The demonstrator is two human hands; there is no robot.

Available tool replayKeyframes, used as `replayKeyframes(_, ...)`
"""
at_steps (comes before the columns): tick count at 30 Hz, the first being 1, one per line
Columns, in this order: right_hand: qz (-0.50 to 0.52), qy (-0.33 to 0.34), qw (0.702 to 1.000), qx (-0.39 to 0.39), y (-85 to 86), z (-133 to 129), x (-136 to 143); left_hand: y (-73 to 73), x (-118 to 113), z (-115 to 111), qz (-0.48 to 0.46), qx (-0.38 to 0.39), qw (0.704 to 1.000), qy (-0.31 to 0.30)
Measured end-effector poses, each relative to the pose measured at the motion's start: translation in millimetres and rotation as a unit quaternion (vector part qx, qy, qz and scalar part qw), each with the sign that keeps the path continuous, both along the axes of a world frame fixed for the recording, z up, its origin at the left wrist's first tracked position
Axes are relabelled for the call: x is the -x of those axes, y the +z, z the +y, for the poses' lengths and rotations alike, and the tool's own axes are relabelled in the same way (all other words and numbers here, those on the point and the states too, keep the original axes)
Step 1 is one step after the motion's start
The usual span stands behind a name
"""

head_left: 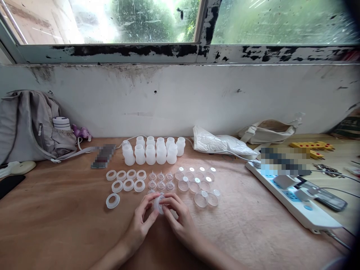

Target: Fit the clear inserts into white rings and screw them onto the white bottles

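Observation:
Between my left hand and my right hand, a translucent plastic ring is held tilted by the fingertips of both. Whether another part sits inside it, I cannot make out. Just beyond my fingers stand several small clear nipple-shaped pieces, the nearest partly hidden by my hands. Several loose screw rings lie to the left in rough rows. On the right are several clear round caps, each near a small white disc. Behind them, frosted small bottles stand upright without lids in two rows.
A white power strip with plugs and cables runs along the right side. Toward the wall lie a white plastic package and a beige bag. A grey backpack and a blurred phone-like object are on the left.

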State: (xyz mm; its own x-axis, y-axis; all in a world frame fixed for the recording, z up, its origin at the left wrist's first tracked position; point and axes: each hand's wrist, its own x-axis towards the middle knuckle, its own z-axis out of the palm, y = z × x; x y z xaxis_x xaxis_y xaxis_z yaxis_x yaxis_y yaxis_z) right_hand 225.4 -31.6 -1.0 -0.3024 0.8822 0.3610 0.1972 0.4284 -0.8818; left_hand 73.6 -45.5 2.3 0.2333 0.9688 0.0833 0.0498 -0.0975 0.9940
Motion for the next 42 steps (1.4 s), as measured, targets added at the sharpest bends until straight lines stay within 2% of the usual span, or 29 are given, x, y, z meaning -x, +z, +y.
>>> replayKeyframes(5, 0.063, -0.008, 0.997, 0.041, -8.2, 2.5, 3.0, 5.0, 1.6, -1.1, 0.101, -0.019, 0.995, 0.019)
replayKeyframes(13, 0.108, -0.012, 0.985, 0.133, -9.8, 3.9, 3.1, 0.4, -0.7, -4.6, 0.168, -0.017, 0.983, 0.070)
replayKeyframes(18, 0.059, -0.014, 0.988, 0.139, -13.6, 7.8, 1.1, -5.0, -2.2, -3.4, 0.118, -0.012, 0.992, 0.031)
replayKeyframes(22, 0.049, -0.013, 0.989, 0.142, -16.0, 8.4, 0.7, -8.6, -3.9, -2.2, 0.062, 0.020, 0.998, 0.013)
replayKeyframes(31, 0.123, 0.019, 0.965, 0.229, -11.3, 10.8, 2.2, -12.7, -5.6, 0.6, -0.021, 0.080, 0.996, 0.042)
replayKeyframes(37, 0.123, 0.025, 0.957, 0.263, -13.6, 13.5, 1.9, -9.7, -4.9, 0.7, -0.021, 0.093, 0.995, 0.006)
replayKeyframes(42, 0.132, 0.027, 0.955, 0.266, -11.8, 12.2, 1.2, -9.0, -5.0, 0.2, 0.004, 0.085, 0.996, 0.027)
